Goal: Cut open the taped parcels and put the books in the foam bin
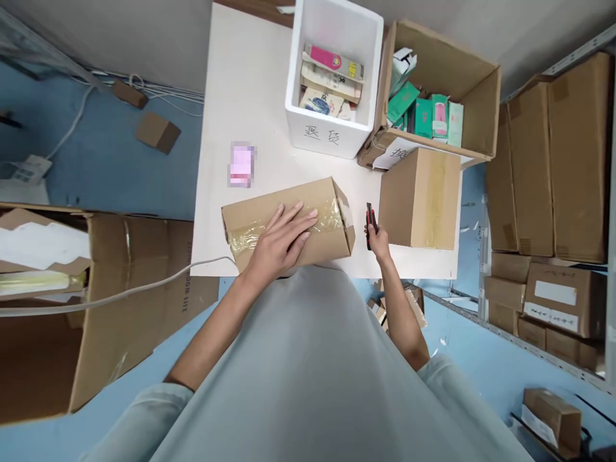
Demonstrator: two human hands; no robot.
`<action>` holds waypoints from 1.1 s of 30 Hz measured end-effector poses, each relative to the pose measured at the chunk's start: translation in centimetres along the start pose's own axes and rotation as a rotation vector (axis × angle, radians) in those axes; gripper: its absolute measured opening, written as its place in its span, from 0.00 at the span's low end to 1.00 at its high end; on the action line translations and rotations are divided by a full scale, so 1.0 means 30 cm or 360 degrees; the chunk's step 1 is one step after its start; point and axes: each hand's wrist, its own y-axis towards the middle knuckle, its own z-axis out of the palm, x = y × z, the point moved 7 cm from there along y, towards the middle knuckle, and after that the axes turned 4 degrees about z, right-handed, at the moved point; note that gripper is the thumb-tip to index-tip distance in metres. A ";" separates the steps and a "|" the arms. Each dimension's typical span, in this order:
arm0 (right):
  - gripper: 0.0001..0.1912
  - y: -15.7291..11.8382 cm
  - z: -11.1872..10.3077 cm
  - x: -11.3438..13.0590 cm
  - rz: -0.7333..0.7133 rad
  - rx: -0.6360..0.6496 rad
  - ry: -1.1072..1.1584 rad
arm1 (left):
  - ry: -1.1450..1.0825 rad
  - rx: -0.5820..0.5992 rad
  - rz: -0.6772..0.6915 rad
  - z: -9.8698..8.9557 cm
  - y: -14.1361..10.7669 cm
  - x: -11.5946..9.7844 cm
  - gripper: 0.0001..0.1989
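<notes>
A taped cardboard box [312, 249] lies near the front edge of the white table [250, 83]. On its top, over the clear tape, my left hand [282, 242] rests flat with its fingers spread. To the right of the box, my right hand [378, 240] has its fingers closed round a red and black box cutter [369, 221]. Right beside that hand stands a second taped cardboard box [399, 199]. A blurred pink item [241, 164] lies on the table behind the first box, to the left.
At the back stand a white foam box [322, 138] holding packets and an open carton [481, 125] with green boxes. A white cable [158, 283] runs to the table's front left edge. Large cartons [139, 282] are at the left; stacked boxes [558, 154] fill shelves at the right.
</notes>
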 end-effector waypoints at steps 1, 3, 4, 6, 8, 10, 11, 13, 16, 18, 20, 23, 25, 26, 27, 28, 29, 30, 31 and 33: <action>0.22 0.005 0.033 -0.001 0.0017 0.0048 0.0014 | 0.0023 -0.0067 -0.0028 -0.025 -0.020 0.010 0.19; 0.22 0.011 0.082 0.000 0.0035 0.0092 0.0036 | 0.0074 -0.0194 -0.0098 -0.068 -0.061 0.029 0.19; 0.21 0.014 0.098 0.003 0.0031 0.0092 0.0041 | 0.0097 -0.0242 -0.0138 -0.084 -0.080 0.039 0.19; 0.20 0.021 0.116 0.017 -0.0005 0.0065 0.0031 | 0.0130 -0.0321 -0.0216 -0.108 -0.116 0.057 0.20; 0.19 0.034 0.130 0.039 -0.0054 0.0058 0.0017 | 0.0136 -0.0399 -0.0270 -0.126 -0.150 0.072 0.20; 0.19 0.050 0.149 0.064 -0.0083 0.0091 0.0022 | 0.0133 -0.0477 -0.0298 -0.143 -0.181 0.085 0.20; 0.19 0.058 0.162 0.076 -0.0087 0.0117 0.0030 | 0.0139 -0.0514 -0.0309 -0.152 -0.196 0.091 0.20; 0.21 0.069 0.182 0.097 -0.0096 0.0143 0.0042 | 0.0169 -0.0584 -0.0335 -0.174 -0.223 0.100 0.20; 0.24 0.054 0.192 0.102 -0.0107 0.0142 0.0081 | 0.0231 -0.0672 -0.0412 -0.208 -0.255 0.099 0.21; 0.27 0.013 0.182 0.081 -0.0100 0.0131 0.0118 | 0.0234 -0.0698 -0.0442 -0.222 -0.266 0.082 0.24; 0.31 -0.050 0.155 0.044 -0.0073 0.0086 0.0134 | 0.0194 -0.0707 -0.0428 -0.226 -0.268 0.056 0.27; 0.33 -0.170 0.084 -0.010 -0.0058 -0.0051 0.0149 | 0.0106 -0.0691 -0.0420 -0.218 -0.263 0.026 0.28; 0.33 -0.250 0.027 -0.029 -0.0078 -0.0146 0.0142 | 0.0033 -0.0659 -0.0474 -0.207 -0.260 0.026 0.29; 0.33 -0.285 -0.002 -0.034 -0.0089 -0.0192 0.0125 | -0.0016 -0.0636 -0.0511 -0.199 -0.260 0.031 0.29; 0.33 -0.314 -0.032 -0.036 -0.0093 -0.0241 0.0094 | -0.0075 -0.0612 -0.0549 -0.190 -0.261 0.038 0.30; 0.33 -0.338 -0.061 -0.037 -0.0090 -0.0291 0.0052 | -0.0140 -0.0592 -0.0585 -0.180 -0.263 0.047 0.31; 0.33 -0.356 -0.089 -0.034 -0.0089 -0.0341 -0.0001 | -0.0209 -0.0579 -0.0619 -0.170 -0.266 0.058 0.32; 0.34 -0.369 -0.116 -0.029 -0.0096 -0.0390 -0.0066 | -0.0277 -0.0569 -0.0652 -0.159 -0.271 0.070 0.32; 0.35 -0.378 -0.139 -0.019 -0.0115 -0.0435 -0.0141 | -0.0342 -0.0561 -0.0686 -0.146 -0.278 0.084 0.33; 0.36 -0.387 -0.173 0.012 -0.0177 -0.0497 -0.0302 | -0.0462 -0.0557 -0.0758 -0.120 -0.295 0.120 0.33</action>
